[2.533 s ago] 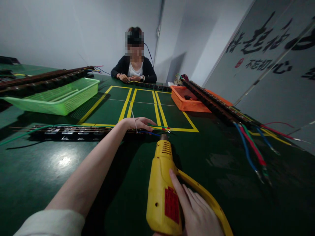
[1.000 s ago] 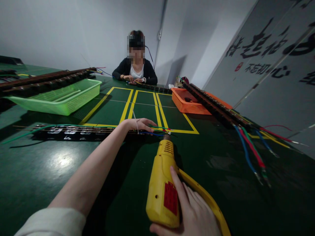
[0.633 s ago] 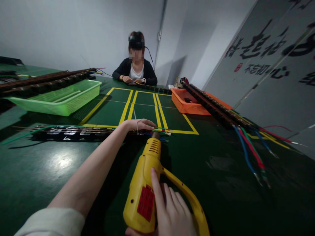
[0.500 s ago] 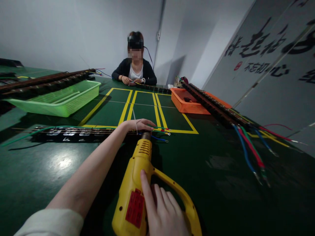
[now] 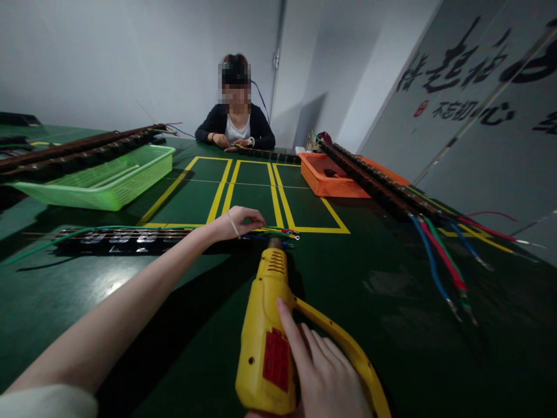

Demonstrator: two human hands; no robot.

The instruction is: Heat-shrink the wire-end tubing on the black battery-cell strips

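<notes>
My right hand (image 5: 324, 366) is wrapped round the handle of a yellow heat gun (image 5: 265, 325), its index finger stretched along the body. The metal nozzle (image 5: 274, 243) points away from me, close to the wire ends. My left hand (image 5: 243, 220) is closed, with its fingertips at the wires; the fingers partly hide the grip. Beyond the fingertips, green, red and yellow wires end in ring terminals (image 5: 296, 236). A blue wire end (image 5: 287, 244) lies beside the nozzle. The long black strip (image 5: 130, 241) carrying these wires lies leftward, under my forearm. A thin white band shows at my left wrist.
A green basket (image 5: 115, 194) at left and an orange basket (image 5: 319, 181) at right support long dark strips. Coloured wires with metal ends (image 5: 452, 278) hang off the right strips. Yellow tape rectangles mark the green table. A person (image 5: 235, 125) sits opposite, hands on another strip.
The heat gun has moved right, its nozzle now nearer the wire ends. My left hand's fingers have drawn together from a flatter pose, and the wrist has shifted slightly left.
</notes>
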